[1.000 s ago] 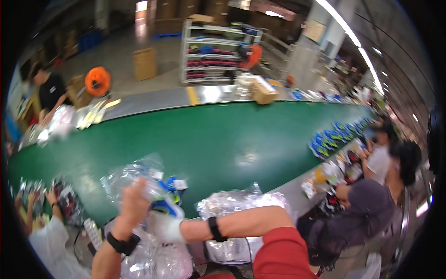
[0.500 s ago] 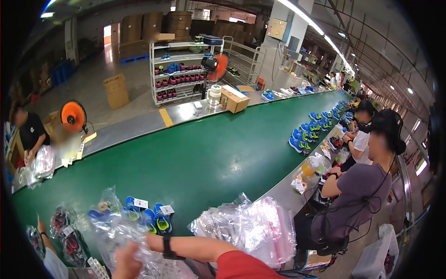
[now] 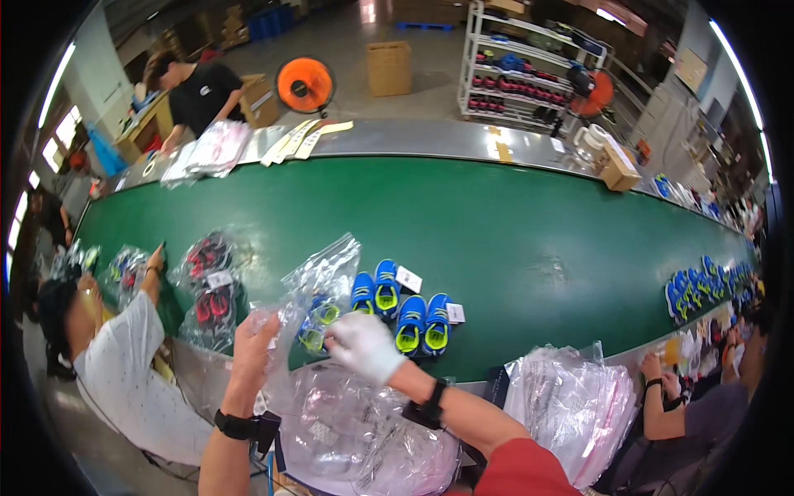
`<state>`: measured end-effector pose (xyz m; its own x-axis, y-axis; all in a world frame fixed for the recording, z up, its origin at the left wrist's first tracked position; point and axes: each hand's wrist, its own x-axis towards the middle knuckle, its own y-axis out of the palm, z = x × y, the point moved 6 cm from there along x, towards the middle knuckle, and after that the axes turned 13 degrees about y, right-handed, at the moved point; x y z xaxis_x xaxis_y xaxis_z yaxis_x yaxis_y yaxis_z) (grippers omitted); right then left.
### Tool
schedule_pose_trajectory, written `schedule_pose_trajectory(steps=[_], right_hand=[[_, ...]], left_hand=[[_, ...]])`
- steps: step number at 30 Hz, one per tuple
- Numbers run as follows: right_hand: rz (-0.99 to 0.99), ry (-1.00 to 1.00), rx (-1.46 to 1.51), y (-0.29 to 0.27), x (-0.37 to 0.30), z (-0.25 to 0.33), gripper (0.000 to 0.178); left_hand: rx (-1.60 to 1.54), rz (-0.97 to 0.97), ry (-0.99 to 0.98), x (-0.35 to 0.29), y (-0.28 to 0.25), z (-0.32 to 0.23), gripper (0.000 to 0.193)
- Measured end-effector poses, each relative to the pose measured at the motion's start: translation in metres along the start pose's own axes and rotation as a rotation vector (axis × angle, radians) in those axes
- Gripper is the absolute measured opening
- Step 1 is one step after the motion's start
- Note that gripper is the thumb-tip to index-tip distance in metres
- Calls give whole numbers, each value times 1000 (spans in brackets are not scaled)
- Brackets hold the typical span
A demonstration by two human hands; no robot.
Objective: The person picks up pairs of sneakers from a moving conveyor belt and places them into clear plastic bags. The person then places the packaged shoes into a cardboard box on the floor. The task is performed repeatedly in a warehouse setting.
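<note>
"Where was your left hand [image 3: 255,343]?"

"By the near edge of the green belt [image 3: 513,240], bare, its fingers clenched round the plastic of a clear bag [image 3: 335,263]."

"And the shoes?"

"A blue and yellow-green pair [image 3: 318,324] lay inside that bag, on the belt, between my two hands."

"What about your right hand [image 3: 364,347]?"

"White-gloved, fingers curled, their tips right by the bagged pair. I couldn't tell whether they gripped anything."

"What else was near you?"

"Just right of the bag stood a tagged blue pair [image 3: 386,285], with a second tagged pair [image 3: 410,326] beside it. Closer to me lay a heap of clear bags [image 3: 356,426], and farther right a stack of bags [image 3: 571,405]. To my left, red-and-black shoes [image 3: 210,306] lay bagged on the belt, near a person in a white top [image 3: 136,380]."
</note>
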<state>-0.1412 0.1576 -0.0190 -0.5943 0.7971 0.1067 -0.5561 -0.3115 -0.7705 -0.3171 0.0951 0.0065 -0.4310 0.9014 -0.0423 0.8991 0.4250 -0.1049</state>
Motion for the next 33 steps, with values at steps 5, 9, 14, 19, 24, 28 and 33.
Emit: schedule_pose_trajectory(steps=[5, 9, 14, 19, 24, 28, 33], right_hand=[[509, 235, 932, -15, -37, 30, 45], [314, 475, 1059, -53, -59, -23, 24], [-232, 138, 17, -118, -80, -42, 15], [-327, -19, -138, -148, -115, -5, 21], [146, -237, 0, -64, -92, 6, 14], [315, -195, 71, -34, -78, -17, 16], [443, 109, 34, -18, -45, -35, 20]], left_hand=[[-249, 52, -30, -23, 64, -19, 11], [-213, 30, 55, -33, 65, -41, 8], [205, 88, 272, -68, 68, -35, 6], [291, -111, 353, -80, 71, -28, 9], [253, 268, 663, -134, 168, -68, 15], [206, 951, 551, -228, 217, -54, 34], [512, 400, 557, -128, 105, -39, 36]])
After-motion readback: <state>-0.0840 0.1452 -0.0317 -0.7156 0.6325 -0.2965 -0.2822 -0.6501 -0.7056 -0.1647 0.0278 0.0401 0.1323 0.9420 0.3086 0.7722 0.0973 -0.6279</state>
